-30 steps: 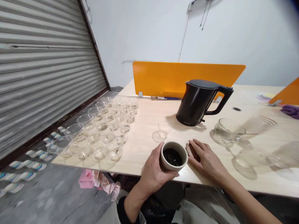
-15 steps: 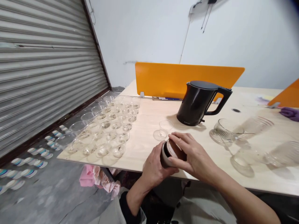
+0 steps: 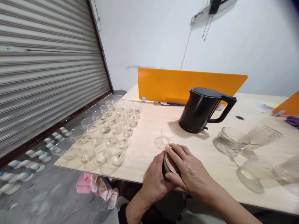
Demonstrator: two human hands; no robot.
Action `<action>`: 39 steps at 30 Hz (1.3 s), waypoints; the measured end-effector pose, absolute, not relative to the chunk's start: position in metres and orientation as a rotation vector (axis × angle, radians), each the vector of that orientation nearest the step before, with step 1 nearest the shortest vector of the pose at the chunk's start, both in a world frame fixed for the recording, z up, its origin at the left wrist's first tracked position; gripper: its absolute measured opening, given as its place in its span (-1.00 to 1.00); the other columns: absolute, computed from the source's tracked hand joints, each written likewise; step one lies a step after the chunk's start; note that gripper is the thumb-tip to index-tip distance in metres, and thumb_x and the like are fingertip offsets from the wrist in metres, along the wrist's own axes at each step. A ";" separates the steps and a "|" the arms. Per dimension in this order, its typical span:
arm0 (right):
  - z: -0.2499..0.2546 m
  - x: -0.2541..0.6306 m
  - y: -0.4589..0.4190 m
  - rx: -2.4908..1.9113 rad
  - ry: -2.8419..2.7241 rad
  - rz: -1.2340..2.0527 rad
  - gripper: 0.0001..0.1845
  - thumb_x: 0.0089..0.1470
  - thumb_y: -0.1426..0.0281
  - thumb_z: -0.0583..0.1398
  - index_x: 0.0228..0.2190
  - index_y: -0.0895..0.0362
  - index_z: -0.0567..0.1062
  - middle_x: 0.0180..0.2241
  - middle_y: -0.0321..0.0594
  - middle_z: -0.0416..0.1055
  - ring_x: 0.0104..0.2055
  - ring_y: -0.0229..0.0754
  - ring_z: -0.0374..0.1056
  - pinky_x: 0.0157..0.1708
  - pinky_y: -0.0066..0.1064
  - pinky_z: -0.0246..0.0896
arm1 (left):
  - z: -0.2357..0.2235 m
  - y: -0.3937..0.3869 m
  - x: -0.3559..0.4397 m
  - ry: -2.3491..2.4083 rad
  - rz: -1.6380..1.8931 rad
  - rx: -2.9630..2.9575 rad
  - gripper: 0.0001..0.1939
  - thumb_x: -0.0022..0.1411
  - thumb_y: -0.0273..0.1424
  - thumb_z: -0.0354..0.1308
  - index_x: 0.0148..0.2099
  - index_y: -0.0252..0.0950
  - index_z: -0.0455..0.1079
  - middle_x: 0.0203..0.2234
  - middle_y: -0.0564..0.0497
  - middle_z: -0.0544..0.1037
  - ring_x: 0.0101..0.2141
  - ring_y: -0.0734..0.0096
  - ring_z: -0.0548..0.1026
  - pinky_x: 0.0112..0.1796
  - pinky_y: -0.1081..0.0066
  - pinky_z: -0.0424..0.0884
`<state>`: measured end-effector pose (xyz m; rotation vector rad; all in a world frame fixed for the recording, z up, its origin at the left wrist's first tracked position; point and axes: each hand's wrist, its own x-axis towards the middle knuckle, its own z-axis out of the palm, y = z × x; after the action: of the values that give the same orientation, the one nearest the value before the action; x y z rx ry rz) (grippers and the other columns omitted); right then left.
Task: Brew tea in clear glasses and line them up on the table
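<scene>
A small round ceramic cup (image 3: pixel 166 169) stands near the front edge of the wooden table (image 3: pixel 149 124). My left hand (image 3: pixel 155 179) is wrapped round its left side. My right hand (image 3: pixel 190 172) presses a flat brown lid (image 3: pixel 171 164) down on the cup's top, fingers curled over it. The cup's inside is hidden under the lid. Just behind my hands stands one small clear glass cup (image 3: pixel 166 135).
Several small clear glass cups (image 3: pixel 109 133) fill the table's left part. A black electric kettle (image 3: pixel 202 109) stands behind, before an orange divider (image 3: pixel 190 85). Clear glass vessels (image 3: pixel 230 140) sit at the right. A pink cloth (image 3: pixel 94 186) lies on the floor below.
My right hand picked the lid up from the table beside the cup and brought it over the cup's mouth, covering the dark tea leaves. My left hand kept hold of the cup.
</scene>
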<state>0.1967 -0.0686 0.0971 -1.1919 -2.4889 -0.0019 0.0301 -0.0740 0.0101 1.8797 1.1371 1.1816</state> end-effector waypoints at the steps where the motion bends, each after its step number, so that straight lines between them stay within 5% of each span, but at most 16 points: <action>1: 0.097 0.197 -0.069 -1.200 -2.485 0.011 -0.20 0.06 0.21 0.36 0.29 0.04 0.31 0.24 0.10 0.34 0.25 0.29 0.23 0.07 0.20 0.44 | 0.009 -0.074 0.029 1.112 1.189 1.888 -0.05 0.12 0.00 0.36 0.40 -0.26 0.09 0.24 -0.24 0.41 0.23 -0.09 0.40 0.24 -0.08 0.34; 5: 0.092 0.200 -0.067 -1.162 -2.444 0.056 -0.16 0.05 0.19 0.37 0.31 0.00 0.28 0.22 0.07 0.35 0.22 0.27 0.27 0.03 0.17 0.47 | 0.006 -0.073 0.027 1.078 1.198 1.921 0.01 0.12 -0.03 0.39 0.45 -0.25 0.02 0.30 -0.25 0.34 0.27 -0.09 0.34 0.27 -0.10 0.29; 10: 0.100 0.225 -0.057 -1.150 -2.346 0.003 -0.25 0.14 0.12 0.31 0.30 -0.04 0.31 0.18 0.03 0.36 0.17 0.19 0.35 0.05 0.03 0.45 | 0.012 -0.074 0.021 1.130 1.092 1.876 0.22 -0.11 -0.16 0.57 0.48 -0.20 0.01 0.33 -0.24 0.31 0.30 -0.14 0.30 0.28 -0.16 0.26; 21: 0.200 0.237 0.059 -1.368 -2.029 -0.362 -0.30 0.14 -0.03 0.24 0.21 0.04 0.45 0.16 0.03 0.40 0.20 0.28 0.31 0.18 0.06 0.23 | 0.013 -0.073 0.016 1.033 1.096 1.938 0.05 0.01 -0.10 0.54 0.44 -0.17 0.15 0.29 -0.22 0.39 0.27 -0.07 0.35 0.27 -0.09 0.32; 27: 0.170 0.197 0.146 -1.498 -2.169 -0.207 -0.33 0.09 -0.01 0.27 0.13 0.10 0.52 0.06 0.08 0.44 0.12 0.22 0.34 0.06 -0.09 0.29 | 0.008 -0.072 0.016 1.037 1.101 1.904 -0.01 0.05 -0.09 0.51 0.43 -0.16 0.17 0.26 -0.18 0.43 0.22 -0.05 0.41 0.21 -0.01 0.41; 39: 0.105 0.171 0.198 -1.558 -2.308 -0.022 -0.31 0.11 0.00 0.26 0.16 0.12 0.46 0.19 0.10 0.37 0.22 0.25 0.23 0.11 -0.05 0.23 | 0.003 -0.068 0.017 0.985 1.129 1.924 -0.07 0.07 -0.12 0.49 0.39 -0.19 0.22 0.22 -0.19 0.45 0.19 -0.06 0.43 0.19 -0.01 0.42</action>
<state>0.1709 0.1976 0.1050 -1.5578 -2.3082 -0.0219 0.0174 -0.0684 0.0035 1.9236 0.9848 1.1289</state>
